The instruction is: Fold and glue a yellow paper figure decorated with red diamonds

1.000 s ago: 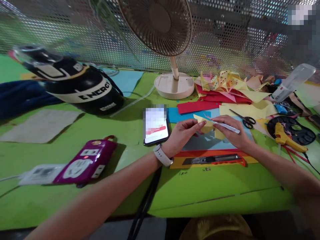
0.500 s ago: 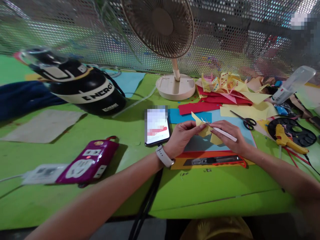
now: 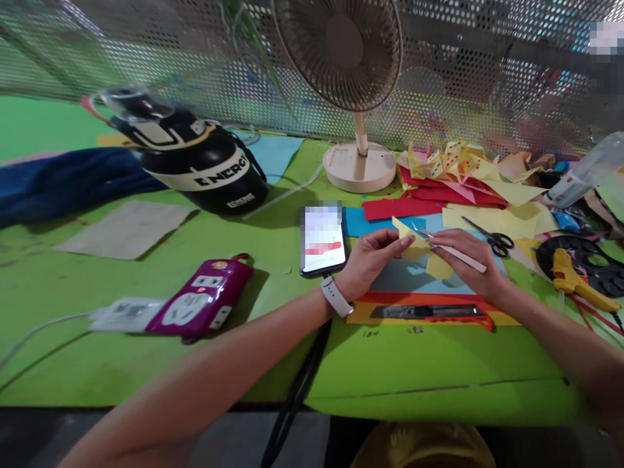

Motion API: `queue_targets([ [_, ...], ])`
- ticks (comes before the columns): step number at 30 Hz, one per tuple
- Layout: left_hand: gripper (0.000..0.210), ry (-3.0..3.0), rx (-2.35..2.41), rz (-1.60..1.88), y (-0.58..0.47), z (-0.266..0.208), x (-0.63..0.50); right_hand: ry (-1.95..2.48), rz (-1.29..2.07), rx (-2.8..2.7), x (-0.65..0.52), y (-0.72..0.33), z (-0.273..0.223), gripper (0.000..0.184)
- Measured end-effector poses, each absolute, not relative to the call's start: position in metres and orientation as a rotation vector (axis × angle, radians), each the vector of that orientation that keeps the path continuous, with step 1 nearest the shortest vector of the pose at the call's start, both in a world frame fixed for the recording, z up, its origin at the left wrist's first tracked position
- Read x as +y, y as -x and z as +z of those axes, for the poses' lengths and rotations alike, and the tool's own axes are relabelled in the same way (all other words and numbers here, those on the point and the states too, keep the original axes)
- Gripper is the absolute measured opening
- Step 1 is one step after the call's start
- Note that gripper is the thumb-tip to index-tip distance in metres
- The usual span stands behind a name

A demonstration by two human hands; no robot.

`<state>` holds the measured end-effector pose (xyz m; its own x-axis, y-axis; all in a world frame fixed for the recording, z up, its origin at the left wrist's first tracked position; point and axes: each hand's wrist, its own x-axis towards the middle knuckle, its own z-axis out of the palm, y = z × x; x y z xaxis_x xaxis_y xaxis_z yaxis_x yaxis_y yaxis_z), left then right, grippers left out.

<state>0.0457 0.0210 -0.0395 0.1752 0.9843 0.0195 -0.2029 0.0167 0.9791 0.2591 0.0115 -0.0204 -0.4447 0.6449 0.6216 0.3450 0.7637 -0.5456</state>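
Note:
My left hand [image 3: 368,260], with a white watch on its wrist, pinches a folded piece of pale yellow paper [image 3: 414,249] between thumb and fingers. Slim tweezers [image 3: 461,255], white with thin metal tips, are held in my right hand [image 3: 468,260] like a pen. Their tips are apart, close beside the paper's upper edge; whether they touch it I cannot tell. Under both hands is a light blue sheet [image 3: 409,279]. A box cutter [image 3: 424,312] lies in front of them on orange and yellow paper. Black-handled scissors [image 3: 497,244] rest just beyond my right hand.
A phone [image 3: 322,240] lies left of my hands, near a purple power strip [image 3: 199,299]. Behind stand a fan [image 3: 359,170] and a large black bottle [image 3: 205,169]. Paper scraps [image 3: 458,166], a yellow glue gun [image 3: 575,283] and a black palette [image 3: 602,266] are at right.
The whole view has shifted, so things appear further right. My right hand and the tweezers' tips sit slightly farther from my left fingers. Both hands keep their holds.

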Motion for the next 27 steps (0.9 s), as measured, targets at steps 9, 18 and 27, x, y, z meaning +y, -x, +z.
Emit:
queue_targets([
  [9, 0.028, -1.468, 1.085, 1.161, -0.035, -0.038, 0.027, 0.551, 0.173, -2.461, 0.037, -0.286, -0.023, 0.030],
  [18, 0.037, -2.174, 1.278, 0.746, -0.029, -0.036, 0.025, 0.803, 0.143, -2.050, 0.019, -0.283, 0.030, 0.015],
  [27, 0.031, -2.285, 1.328, 0.637, -0.029, -0.037, 0.026, 1.007, 0.419, -1.668, 0.029, -0.309, 0.057, 0.012],
])
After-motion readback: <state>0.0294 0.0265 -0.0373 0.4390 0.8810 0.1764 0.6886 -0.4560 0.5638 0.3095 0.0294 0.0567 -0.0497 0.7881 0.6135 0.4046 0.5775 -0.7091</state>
